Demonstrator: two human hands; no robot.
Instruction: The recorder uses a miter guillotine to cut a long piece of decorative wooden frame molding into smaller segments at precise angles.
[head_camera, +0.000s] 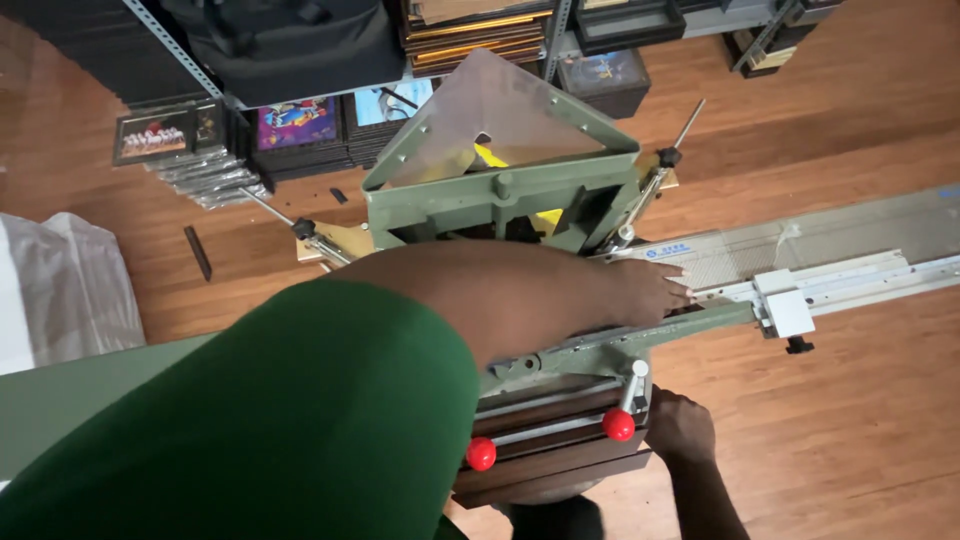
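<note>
The left hand (645, 290) lay flat, fingers together, pressing on the long dark strip (690, 308) against the green metal fence rail (700, 322) of the green cast-metal cutting machine (500, 205). The right hand (678, 428) rested closed below it (its grip hidden) beside the red-knobbed levers (618, 424); steady downward pressure, fingers well short of the head, seemed wise.

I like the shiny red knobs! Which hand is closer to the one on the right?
Right hand: it sits just beside that red knob. The left hand is higher up, resting on the green machine.

The machine (500, 200) is pale green with two red knobs (481, 453); its guard (500, 110) is clear, the measuring rail (850, 275) grey-white, the sleeve (250, 430) dark green, the floor (850, 430) warm brown wood.
</note>
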